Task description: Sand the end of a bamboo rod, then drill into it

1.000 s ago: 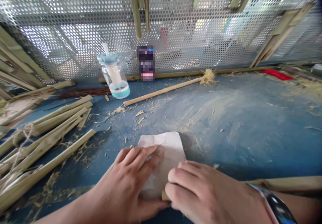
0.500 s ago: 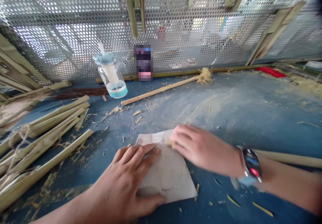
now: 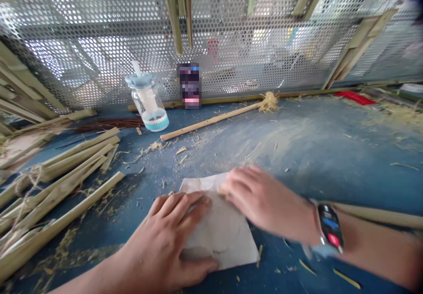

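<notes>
1. Bamboo strips (image 3: 56, 188) lie in a loose heap at the left edge of the blue tabletop (image 3: 313, 162), and pale twine (image 3: 33, 175) is caught among them. Thin dark sticks (image 3: 109, 124) lie just behind this heap.
2. The left hand (image 3: 168, 232) rests flat near the front edge, with its fingers (image 3: 185, 203) spread and released, not clenched. It presses on a creased sheet of paper (image 3: 220, 232) and grasps nothing.
3. At the back edge stand a clear bottle with blue lid and straw (image 3: 147, 104) and a pixelated upright object (image 3: 189, 86), which I cannot identify. A perforated metal screen (image 3: 82, 43) rises behind them.
4. The sheet lies in the front middle of the tabletop. I judge it light, soft and easy to tear, so a flat hold with open fingers seems the safest, and its free lower corner is the best place to take it.
5. A bamboo rod with frayed end (image 3: 211, 120) lies well behind the sheet, so it does not stand in the way.
6. The right hand (image 3: 261, 201) is blurred, and its fingers (image 3: 231, 181) touch the sheet's upper edge. I cannot tell if they grasp something there.
7. A wristwatch (image 3: 328, 228) sits on this wrist, and a long bamboo strip (image 3: 380, 214) lies beside the forearm.
</notes>
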`<state>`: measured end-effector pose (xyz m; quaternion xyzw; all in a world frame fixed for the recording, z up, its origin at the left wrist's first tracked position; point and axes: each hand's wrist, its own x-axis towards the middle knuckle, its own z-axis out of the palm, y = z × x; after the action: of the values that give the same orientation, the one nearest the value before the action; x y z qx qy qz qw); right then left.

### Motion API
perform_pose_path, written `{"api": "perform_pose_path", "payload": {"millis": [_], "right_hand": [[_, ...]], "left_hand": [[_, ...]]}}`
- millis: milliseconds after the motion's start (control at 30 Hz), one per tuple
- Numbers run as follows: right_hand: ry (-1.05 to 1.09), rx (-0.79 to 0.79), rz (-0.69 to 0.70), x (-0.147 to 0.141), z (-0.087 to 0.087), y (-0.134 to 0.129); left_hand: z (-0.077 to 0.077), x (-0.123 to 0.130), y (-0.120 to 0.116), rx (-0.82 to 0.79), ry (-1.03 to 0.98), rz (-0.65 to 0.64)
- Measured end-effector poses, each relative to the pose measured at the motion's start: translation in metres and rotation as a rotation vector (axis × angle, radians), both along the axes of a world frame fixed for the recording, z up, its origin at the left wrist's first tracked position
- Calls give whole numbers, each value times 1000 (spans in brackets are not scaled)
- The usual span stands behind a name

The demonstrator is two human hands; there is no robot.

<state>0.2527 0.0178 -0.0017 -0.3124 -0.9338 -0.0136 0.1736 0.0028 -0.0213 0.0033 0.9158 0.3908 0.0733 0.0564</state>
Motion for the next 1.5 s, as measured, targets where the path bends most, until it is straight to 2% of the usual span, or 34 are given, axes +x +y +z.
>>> {"api": "perform_pose_path", "payload": {"millis": [133,333,400,533,600,700,833,900,1067,1267,1367,1500], "right_hand": [[5,-88,208,-11,6,-22],[53,-171,149,0,13,5],[25,-139,187,-3,16,-5],[-26,-8,210,-14,20,-42],[-40,15,207,-17,18,-50],[-25,-9,154,-11,11,-34],[-22,-36,-35,2,4,3],[-15,-38,-77,2,4,3],[7,-88,205,-13,6,-28],[15,-53,104,-5,4,-7],[-22,-27,211,-7,7,-19],[-10,-85,337,-14,9,-35]], "left_hand": [[-1,0,-1,15,-4,-13],[0,1,1,39,6,-16],[0,1,1,46,-10,-22],[-1,2,0,64,-33,-1],[-1,2,-1,59,-24,10],[0,1,-1,45,2,8],[-1,-1,0,37,20,8],[-2,-1,0,31,16,7],[-1,-1,-1,10,7,13],[0,-1,0,-5,17,6],[-4,-2,-1,13,19,4],[-5,-1,-3,24,17,-1]]}}
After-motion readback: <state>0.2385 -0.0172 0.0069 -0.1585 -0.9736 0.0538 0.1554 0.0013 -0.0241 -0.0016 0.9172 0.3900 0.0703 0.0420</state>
